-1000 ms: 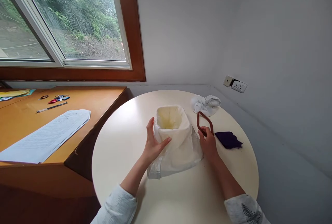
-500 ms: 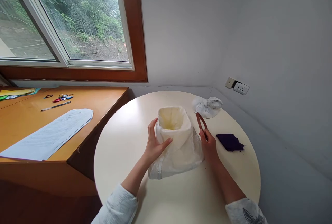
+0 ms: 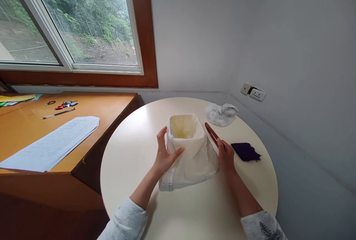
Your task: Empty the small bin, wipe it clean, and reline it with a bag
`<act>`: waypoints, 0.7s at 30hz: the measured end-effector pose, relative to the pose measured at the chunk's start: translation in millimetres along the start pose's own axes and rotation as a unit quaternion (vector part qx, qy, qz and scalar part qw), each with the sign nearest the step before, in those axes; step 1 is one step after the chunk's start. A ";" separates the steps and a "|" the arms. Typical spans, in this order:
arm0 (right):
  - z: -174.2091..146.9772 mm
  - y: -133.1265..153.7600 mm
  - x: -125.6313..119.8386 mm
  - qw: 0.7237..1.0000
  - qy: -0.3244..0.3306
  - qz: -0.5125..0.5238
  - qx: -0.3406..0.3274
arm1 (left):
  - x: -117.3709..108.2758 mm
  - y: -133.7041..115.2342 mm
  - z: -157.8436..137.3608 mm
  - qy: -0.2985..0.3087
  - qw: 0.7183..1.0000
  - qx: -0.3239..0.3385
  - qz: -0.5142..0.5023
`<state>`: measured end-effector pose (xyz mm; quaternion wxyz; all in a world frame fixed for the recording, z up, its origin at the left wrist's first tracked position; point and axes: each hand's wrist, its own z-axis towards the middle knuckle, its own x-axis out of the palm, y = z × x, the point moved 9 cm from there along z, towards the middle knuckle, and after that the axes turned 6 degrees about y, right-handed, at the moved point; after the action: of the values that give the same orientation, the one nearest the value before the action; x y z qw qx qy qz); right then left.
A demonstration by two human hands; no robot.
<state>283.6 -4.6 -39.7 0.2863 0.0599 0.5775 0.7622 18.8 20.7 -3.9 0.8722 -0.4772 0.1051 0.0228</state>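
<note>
A squarish container covered by a white plastic bag (image 3: 189, 154) stands in the middle of the round table. The bag is folded over its rim, and the pale yellowish inside shows. Around its near left side curls my left hand (image 3: 166, 156), with the thumb on the front and the fingers on the left wall. Just right of the bag, my right hand (image 3: 226, 154) pinches a narrow brown loop-shaped strip (image 3: 211, 133), whose far end points up and left. What the strip is made of I cannot tell. My right fingers partly hide its lower end.
A crumpled, knotted white plastic bag (image 3: 221, 114) lies at the table's back right. Dark purple cloth (image 3: 246, 151) rests right of my right hand. On the wooden desk (image 3: 116, 112) at left are paper sheets (image 3: 55, 143), a pen (image 3: 59, 113) and keys (image 3: 66, 104).
The brown strip has turned, its tip swinging left toward the bag, and its two sides now look closer together. My right hand has shifted slightly right. My left hand stays on the bag.
</note>
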 end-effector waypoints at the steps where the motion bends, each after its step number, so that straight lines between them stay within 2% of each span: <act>1: 0.3 -1.5 -1.9 1.000 -0.011 0.015 0.005 | 0.0 0.2 0.1 0.000 1.000 -0.001 -0.004; 7: 3.4 -17.3 -10.7 0.989 -0.061 0.131 0.034 | -2.5 -0.5 0.6 -0.010 1.000 0.007 -0.018; 13: 6.7 -28.7 -11.3 0.955 -0.080 0.277 0.074 | -3.5 -1.1 0.5 -0.016 0.999 0.016 -0.028; 21: 6.4 -27.9 -15.1 0.941 -0.093 0.313 0.090 | -3.5 -2.6 0.4 -0.019 0.999 0.015 -0.030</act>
<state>309.1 -2.2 -59.6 0.0792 0.3340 0.5667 0.7490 15.8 19.9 -0.8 0.8812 -0.4667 0.0750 0.0042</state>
